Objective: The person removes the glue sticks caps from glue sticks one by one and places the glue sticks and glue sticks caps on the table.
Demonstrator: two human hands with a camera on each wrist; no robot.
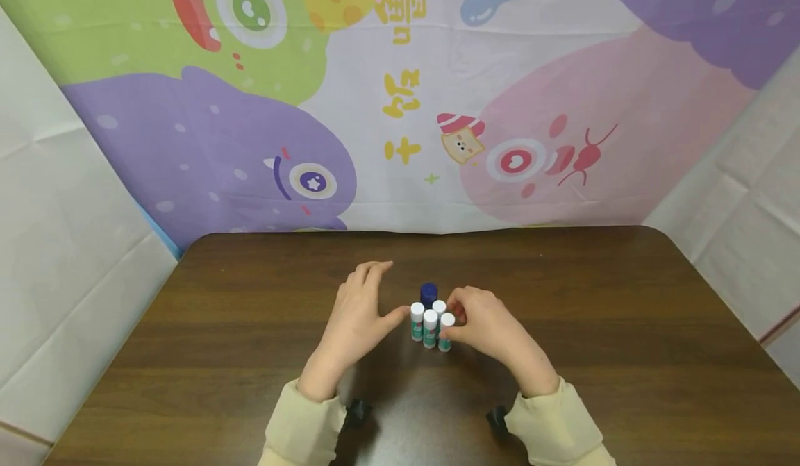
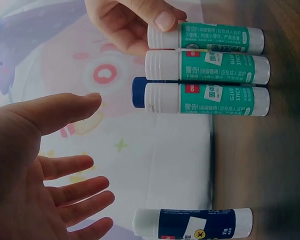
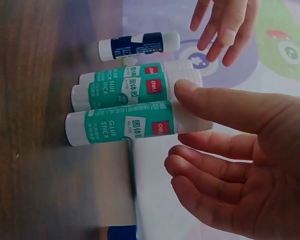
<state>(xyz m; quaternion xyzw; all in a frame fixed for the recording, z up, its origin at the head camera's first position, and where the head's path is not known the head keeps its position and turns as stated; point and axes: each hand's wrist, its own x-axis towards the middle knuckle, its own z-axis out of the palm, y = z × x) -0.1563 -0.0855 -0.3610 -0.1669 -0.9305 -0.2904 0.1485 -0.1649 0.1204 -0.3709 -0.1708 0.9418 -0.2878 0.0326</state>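
Several glue sticks stand upright in a tight group. Three with green labels and white caps form the front: a left one (image 1: 417, 322), a middle one (image 1: 430, 328) and a right one (image 3: 122, 123). Behind them show a blue cap (image 1: 428, 293) and another white cap (image 1: 439, 307). My right hand (image 1: 490, 323) pinches the right green stick at its cap, thumb in front and fingers behind. To the left, my left hand (image 1: 353, 320) is spread, its thumb tip close to the left stick. A navy-labelled glue stick (image 2: 205, 223) stands apart from the green ones, on the left-hand side.
The brown wooden table (image 1: 250, 383) carries the sticks. A cartoon-printed cloth (image 1: 400, 202) hangs along its far edge, with pale cloth at both sides. Low in the right wrist view, a blue object (image 3: 122, 233) is cut off by the frame.
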